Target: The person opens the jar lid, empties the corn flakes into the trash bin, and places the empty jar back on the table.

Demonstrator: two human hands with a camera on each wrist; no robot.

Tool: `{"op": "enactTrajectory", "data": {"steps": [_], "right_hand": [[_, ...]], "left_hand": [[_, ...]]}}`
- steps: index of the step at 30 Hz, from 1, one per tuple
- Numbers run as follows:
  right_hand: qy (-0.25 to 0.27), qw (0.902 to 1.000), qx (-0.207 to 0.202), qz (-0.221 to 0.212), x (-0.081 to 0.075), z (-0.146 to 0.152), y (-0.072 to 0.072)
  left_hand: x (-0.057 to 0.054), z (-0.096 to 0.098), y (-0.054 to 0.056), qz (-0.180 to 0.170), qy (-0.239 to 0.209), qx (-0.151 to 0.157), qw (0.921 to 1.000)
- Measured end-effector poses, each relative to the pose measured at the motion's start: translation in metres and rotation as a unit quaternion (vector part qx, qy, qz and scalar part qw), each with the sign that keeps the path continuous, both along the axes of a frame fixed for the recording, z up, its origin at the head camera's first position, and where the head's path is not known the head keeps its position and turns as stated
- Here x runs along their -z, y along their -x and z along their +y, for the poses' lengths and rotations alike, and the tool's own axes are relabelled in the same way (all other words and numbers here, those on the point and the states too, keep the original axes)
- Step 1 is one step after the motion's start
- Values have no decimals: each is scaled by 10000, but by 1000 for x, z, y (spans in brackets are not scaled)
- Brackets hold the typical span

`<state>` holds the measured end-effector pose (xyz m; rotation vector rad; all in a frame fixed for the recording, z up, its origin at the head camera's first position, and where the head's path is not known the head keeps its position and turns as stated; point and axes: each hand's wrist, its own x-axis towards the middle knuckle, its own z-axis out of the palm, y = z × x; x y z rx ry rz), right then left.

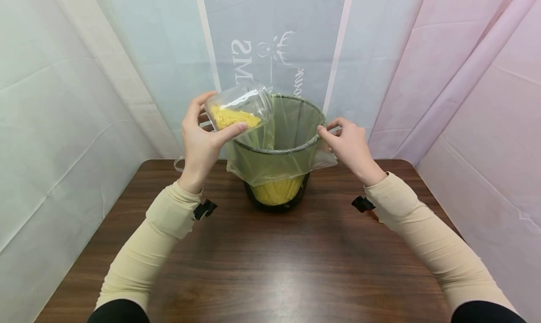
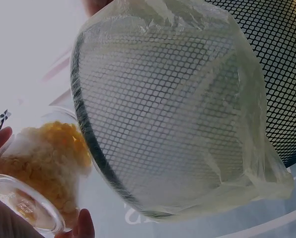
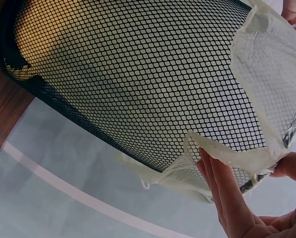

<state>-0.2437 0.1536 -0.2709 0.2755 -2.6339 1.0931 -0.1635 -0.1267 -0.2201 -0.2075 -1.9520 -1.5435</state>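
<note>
My left hand [image 1: 200, 147] grips a clear jar [image 1: 245, 100] tilted sideways, its mouth toward the bin. Yellow flakes or shreds [image 1: 232, 117] lie along the jar's lower side. Below and to the right stands a black mesh waste bin [image 1: 274, 207], lined with a pale yellow-green plastic bag [image 1: 270, 167] folded over its rim. Something yellow shows through the mesh near the bottom. At the bin's right rim, my right hand [image 1: 348, 144] pinches the rim and bag between thumb and fingers; the right wrist view shows its fingers [image 3: 225, 191] outside the bag.
The bin stands toward the back of a dark wooden table [image 1: 279, 266]. A clear round edge [image 1: 179, 164] shows behind my left wrist, and a small reddish thing [image 1: 374, 215] is mostly hidden by the right. Fabric curtains [image 1: 270, 27] close in the back and sides.
</note>
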Motion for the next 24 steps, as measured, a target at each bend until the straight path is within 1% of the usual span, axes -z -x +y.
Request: {"op": "enactTrajectory", "data": {"steps": [4,7,13,16,21,22,24], "right_hand": [[6,10000,0,2,-1,0,0],[26,10000,7,-18,-1,-1,-1],[53,10000,-3,-28,0,-1,-2],[67,10000,-12,-33,0,-1,-2],[74,10000,-10,-57,0,0,-3],[64,10000,-5,-52,0,0,-3],[64,10000,9,-41,0,-1,-4]], "left_hand": [[0,-1,2,8,70,-18,10000],[2,-3,5,30,119,-25,9999],[10,-5,14,-2,193,-254,9995],[10,-3,13,21,202,-329,9993],[6,3,7,268,331,-446,9981],[7,3,7,354,367,-445,9977],[11,1,12,484,438,-428,9970]]}}
